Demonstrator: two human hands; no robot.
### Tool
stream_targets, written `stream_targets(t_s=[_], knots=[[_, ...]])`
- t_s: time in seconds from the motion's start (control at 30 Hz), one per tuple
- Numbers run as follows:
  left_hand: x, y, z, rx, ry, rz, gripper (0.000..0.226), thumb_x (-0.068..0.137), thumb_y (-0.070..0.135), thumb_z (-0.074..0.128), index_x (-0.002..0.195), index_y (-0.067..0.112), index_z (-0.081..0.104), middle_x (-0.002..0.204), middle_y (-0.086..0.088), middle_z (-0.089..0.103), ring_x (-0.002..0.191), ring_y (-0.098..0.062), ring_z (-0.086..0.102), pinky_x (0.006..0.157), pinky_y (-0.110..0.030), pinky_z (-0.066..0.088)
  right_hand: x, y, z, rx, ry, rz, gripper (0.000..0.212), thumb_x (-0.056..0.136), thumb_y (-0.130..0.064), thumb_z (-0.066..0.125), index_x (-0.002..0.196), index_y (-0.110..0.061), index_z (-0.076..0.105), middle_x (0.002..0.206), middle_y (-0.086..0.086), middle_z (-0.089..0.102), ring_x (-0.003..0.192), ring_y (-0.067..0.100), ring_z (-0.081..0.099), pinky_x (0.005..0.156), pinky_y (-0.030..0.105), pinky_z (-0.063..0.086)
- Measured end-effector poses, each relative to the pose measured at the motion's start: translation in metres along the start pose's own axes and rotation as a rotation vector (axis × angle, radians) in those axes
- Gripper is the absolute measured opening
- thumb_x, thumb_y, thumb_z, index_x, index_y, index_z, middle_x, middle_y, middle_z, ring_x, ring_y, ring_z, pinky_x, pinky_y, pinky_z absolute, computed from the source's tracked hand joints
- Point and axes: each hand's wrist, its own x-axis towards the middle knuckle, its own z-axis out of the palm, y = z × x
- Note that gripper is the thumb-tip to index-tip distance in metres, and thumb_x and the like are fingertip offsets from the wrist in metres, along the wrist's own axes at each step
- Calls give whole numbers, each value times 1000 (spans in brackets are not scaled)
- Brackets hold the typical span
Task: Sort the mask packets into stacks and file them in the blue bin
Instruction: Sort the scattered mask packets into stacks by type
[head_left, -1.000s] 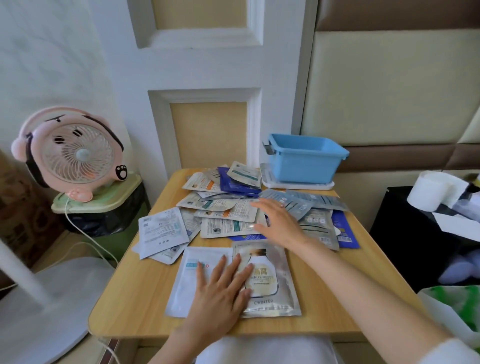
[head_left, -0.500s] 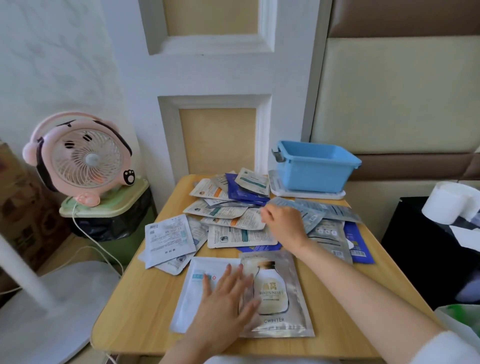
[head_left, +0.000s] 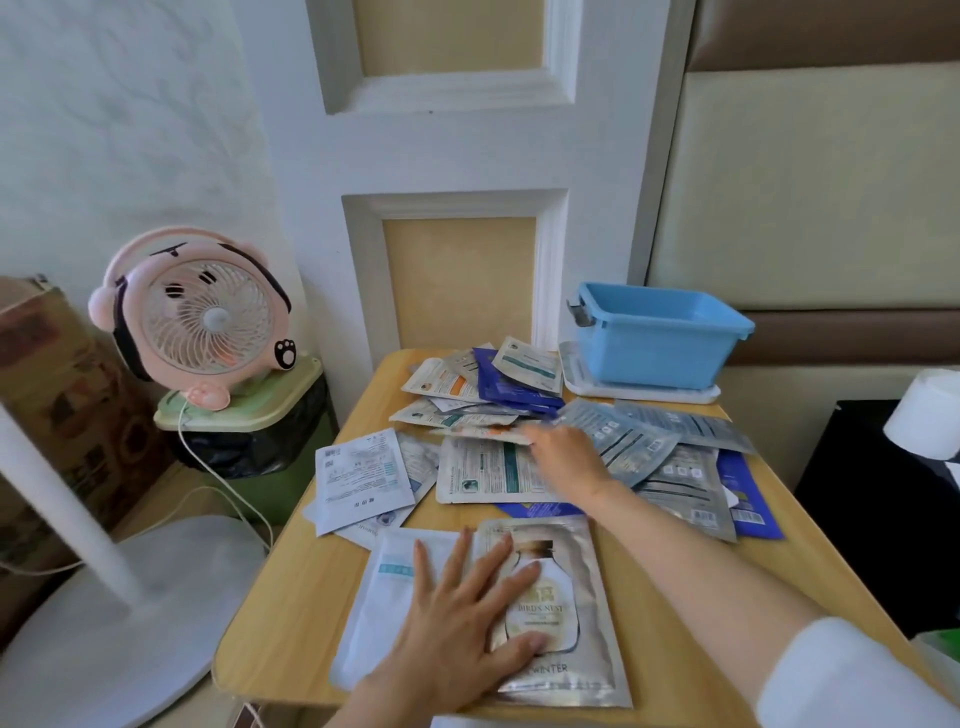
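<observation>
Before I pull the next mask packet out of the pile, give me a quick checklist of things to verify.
1. Started stacks held down: ok. The left hand lies flat across the white packet and the silver bottle packet.
2. Grip on the next packet: cannot tell. The right hand is in the pile, but its fingers are blurred.
3. Pile sorted by kind: not ok. The packets lie mixed and overlapping.
4. The blue bin uncovered: ok. Its top is open.
5. Room for another stack: ok. The table shows bare wood at the front left.
</observation>
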Motion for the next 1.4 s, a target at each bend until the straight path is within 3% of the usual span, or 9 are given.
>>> stream_targets(t_s=[0.2,0.37,0.57,0.67,0.77,0.87,1.0,1.1,1.4], knots=[[-14,-17,3,30,11,10,61,88,74,19,139,45,36,142,13,46,128,-33,46,102,-52,4,-70,-11,-44,1347,122,467,11,94,-7,53,93,-7,64,84,10,68,74,21,66,58,35,57],[-13,-24,1,-78,63,29,78,70,87,-6,141,57,3,155,20,-3,143,-31,-13,107,-54,-18,-120,1,-63,1586,7,601,25,88,7,52,107,-8,59,91,12,69,80,23,68,55,32,58],[-17,-27,-6,-160,45,-5,87,56,90,-16,136,59,-2,152,23,-11,143,-22,-22,106,-53,-21,-154,48,-93,1112,-512,664,41,59,-7,72,100,-6,65,88,6,75,83,19,70,77,32,54],[-17,-24,-6,-171,49,-12,91,55,88,-18,138,57,0,153,22,-6,144,-21,-18,108,-57,-16,-170,55,-102,760,-766,680,9,84,-16,69,88,-9,66,69,7,73,52,14,67,43,18,47],[-17,-22,-5,-186,72,-6,89,59,87,-17,140,55,2,155,20,-2,145,-23,-15,109,-60,-13,-174,49,-102,517,-905,699,19,90,-24,63,81,-7,63,54,4,68,38,9,59,35,15,35],[-16,-22,-4,-176,72,-12,89,59,86,-19,140,54,1,156,18,-1,145,-24,-13,109,-62,-11,-171,38,-102,-29,-661,634,40,84,-53,60,80,-13,61,59,-2,69,50,11,60,52,23,43],[-14,-17,-6,-137,20,-20,90,51,88,-24,135,57,-11,155,20,-9,144,-21,-18,110,-61,-12,-171,6,-89,-41,-101,196,56,90,-57,42,137,-28,37,146,-9,36,134,13,38,103,26,35],[-12,-15,-6,-142,13,-18,92,49,91,-22,134,57,-11,156,19,-8,144,-21,-18,110,-61,-12,-174,-6,-53,-69,-320,-90,58,93,-61,7,147,-43,-2,155,-14,-21,143,10,-22,118,44,-12],[-14,-13,-4,-134,9,-21,85,50,89,-25,129,61,-17,156,12,-14,144,-23,-20,109,-59,-13,-177,5,-26,-124,-370,161,85,60,-71,-35,139,-39,-24,153,-2,-28,142,20,-26,113,58,-13]])
